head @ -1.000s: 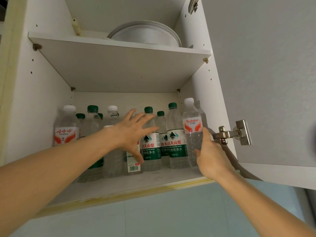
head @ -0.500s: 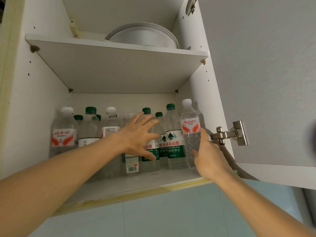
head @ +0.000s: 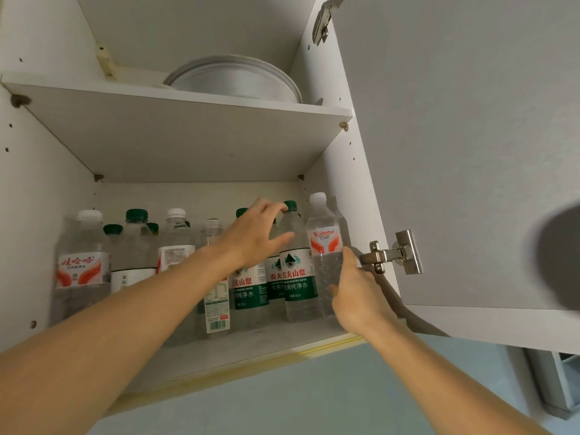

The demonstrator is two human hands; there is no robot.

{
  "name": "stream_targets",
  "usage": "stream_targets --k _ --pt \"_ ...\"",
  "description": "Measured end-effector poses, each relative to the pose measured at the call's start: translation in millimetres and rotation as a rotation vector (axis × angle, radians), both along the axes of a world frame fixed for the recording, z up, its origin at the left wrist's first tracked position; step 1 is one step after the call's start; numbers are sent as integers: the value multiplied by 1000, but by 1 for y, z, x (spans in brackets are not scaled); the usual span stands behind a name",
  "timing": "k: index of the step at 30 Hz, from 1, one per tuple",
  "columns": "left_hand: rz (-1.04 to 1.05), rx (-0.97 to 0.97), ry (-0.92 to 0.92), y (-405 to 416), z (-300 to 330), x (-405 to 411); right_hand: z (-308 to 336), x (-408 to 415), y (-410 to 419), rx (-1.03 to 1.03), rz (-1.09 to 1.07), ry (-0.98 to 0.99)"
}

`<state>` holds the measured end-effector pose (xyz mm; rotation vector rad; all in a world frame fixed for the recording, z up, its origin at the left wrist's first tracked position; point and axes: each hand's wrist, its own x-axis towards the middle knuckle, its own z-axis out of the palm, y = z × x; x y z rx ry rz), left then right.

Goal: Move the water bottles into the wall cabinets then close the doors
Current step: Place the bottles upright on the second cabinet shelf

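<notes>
Bottles (head: 188,265) stand upright in a crowded row on the lower shelf (head: 251,343) of the open wall cabinet (head: 37,183), some with white caps, some with green. At the right end of the row, close to the cabinet's right wall, stands a white-capped bottle (head: 323,246) with a red and white label. The right hand (head: 357,293) grasps this bottle low on its body, thumb up along the side nearest the wall, fingers wrapped behind; the bottle's base is hidden by the hand, so contact with the shelf cannot be confirmed. Just left of it stands a green-capped bottle (head: 295,271) with a green and white label. The left hand (head: 254,233) is released, fingers spread and gently bent, reaching over the middle of the row; its fingertips lie at the neck of the green-capped bottle, but whether they touch it cannot be told. The door (head: 470,152) stands open at right, hung on a metal hinge (head: 389,255). On the upper shelf (head: 175,127) sits a stack of pale round dishes (head: 235,80).
</notes>
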<state>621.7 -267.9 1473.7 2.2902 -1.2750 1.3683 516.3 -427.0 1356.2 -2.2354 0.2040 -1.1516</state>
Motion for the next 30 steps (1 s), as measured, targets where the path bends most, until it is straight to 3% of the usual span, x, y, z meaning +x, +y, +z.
stream_targets --k 5,9,13,21,30 --pt "-174 -343 542 -40 32 -6 -1 2 -2 2 7 12" --pt "-238 -363 748 -47 56 1 2 6 -6 15 -22 32" --pt "-146 -259 606 -49 60 5 3 6 -8 51 4 38" --pt "86 -210 300 -33 60 2 11 11 -8 -125 -18 195" --pt "91 -186 251 -31 63 10 42 39 -24 -61 120 392"
